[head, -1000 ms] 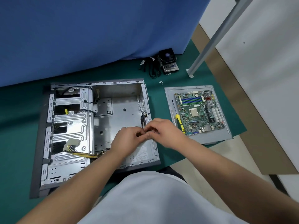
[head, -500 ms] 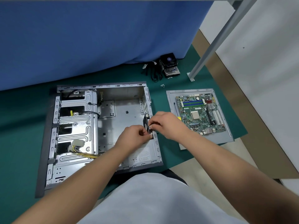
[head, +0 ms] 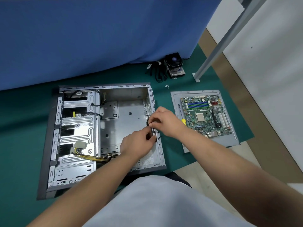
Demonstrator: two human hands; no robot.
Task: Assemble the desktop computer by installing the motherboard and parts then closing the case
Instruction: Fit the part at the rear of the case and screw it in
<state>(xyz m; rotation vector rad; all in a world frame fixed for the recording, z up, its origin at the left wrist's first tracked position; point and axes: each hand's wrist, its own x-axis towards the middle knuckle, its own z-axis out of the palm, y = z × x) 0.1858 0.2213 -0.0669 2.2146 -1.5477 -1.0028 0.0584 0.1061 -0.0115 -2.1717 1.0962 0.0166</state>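
Case (head: 78, 128) lies open on its side on the green mat (head: 19, 122), far left of my view. Drive cage and bays fill its left half, yellow PSU cables (head: 91, 157) run along the bottom, and the bare motherboard tray area sits right of the cage.

My left hand (head: 136, 144) is inside the case at its right wall, fingers curled and pinching the lower end of a thin black plate (head: 153, 131) standing against that rear edge. My right hand (head: 164, 122) comes over the wall from outside, fingers curled on the plate's upper end. Both hands are closed on it; most of the plate is hidden under my fingers, so I can't tell if it's seated.

Right of the case, well apart: the motherboard (head: 205, 116), not installed, lying flat on the grey side panel (head: 211, 145) on the mat. A yellow-handled screwdriver (head: 182, 114) lies on the panel just left of the board, handle end partly behind my right wrist.

Farther back: the CPU cooler (head: 174, 65) with black cables (head: 155, 72) beside it, and a few loose screws (head: 166, 86) between the cooler and the panel.
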